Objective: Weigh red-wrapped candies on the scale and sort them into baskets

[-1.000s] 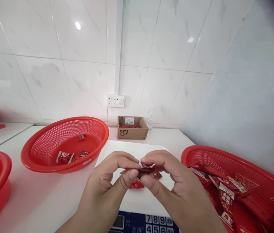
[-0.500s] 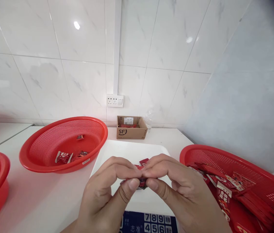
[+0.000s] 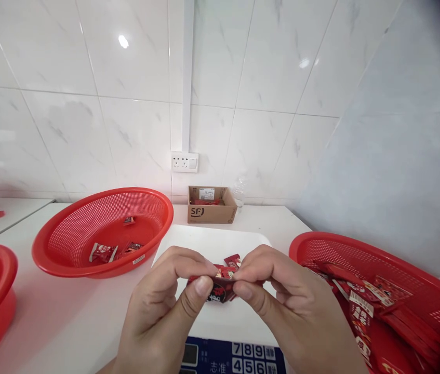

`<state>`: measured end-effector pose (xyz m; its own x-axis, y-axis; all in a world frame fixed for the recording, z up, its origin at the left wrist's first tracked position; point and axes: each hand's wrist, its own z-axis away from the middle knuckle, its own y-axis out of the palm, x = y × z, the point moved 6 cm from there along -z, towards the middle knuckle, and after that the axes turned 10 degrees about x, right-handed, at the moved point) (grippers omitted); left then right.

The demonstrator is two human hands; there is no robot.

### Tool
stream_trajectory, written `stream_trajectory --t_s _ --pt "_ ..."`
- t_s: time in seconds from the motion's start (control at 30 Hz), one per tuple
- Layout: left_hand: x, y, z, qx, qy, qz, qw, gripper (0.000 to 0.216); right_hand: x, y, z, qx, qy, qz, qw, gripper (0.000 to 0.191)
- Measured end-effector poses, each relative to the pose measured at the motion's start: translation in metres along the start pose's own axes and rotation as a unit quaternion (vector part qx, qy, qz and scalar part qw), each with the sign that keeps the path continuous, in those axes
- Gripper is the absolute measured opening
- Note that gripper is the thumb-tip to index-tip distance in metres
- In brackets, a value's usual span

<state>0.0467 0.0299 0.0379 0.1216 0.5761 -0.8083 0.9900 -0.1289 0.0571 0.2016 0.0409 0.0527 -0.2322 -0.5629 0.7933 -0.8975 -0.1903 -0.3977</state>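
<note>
White marbled tiles [image 3: 134, 62] back our tabletop [image 3: 75, 311]; above the white scale tray [image 3: 227, 326], we hold one dark red packet [image 3: 222, 291] between left hand [image 3: 161, 306] and right hand [image 3: 295, 306], each grip clamped on its upper edge.

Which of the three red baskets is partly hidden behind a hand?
The rightmost basket, overlapped in view by the right hand; neither hand covers the back-left basket or the far-left basket.
</note>
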Motion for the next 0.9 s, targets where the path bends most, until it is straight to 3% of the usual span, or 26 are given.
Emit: stream_trajectory --t_s 0.1,0.3,0.67,0.77,0.9 --pt "-0.003 0.000 -0.001 0.008 0.011 -0.012 1.000 0.011 0.002 -0.002 -0.001 0.030 -0.012 0.014 0.999 0.009" --pt "-0.009 0.004 -0.004 0.053 0.026 -0.122 0.991 0.015 0.002 -0.006 -0.002 0.017 -0.038 0.085 0.996 0.014" --pt "-0.027 0.015 -0.003 0.073 0.182 -0.358 0.913 0.017 0.024 0.007 -0.003 -0.084 -0.155 0.225 0.958 0.016" --pt "-0.027 0.019 -0.003 0.082 0.188 -0.350 0.914 0.016 0.026 0.010 -0.002 -0.094 -0.146 0.237 0.956 0.016" --pt "-0.022 0.016 -0.001 0.086 0.151 -0.290 0.941 0.017 0.026 0.011 0.000 -0.100 -0.149 0.241 0.954 0.014"
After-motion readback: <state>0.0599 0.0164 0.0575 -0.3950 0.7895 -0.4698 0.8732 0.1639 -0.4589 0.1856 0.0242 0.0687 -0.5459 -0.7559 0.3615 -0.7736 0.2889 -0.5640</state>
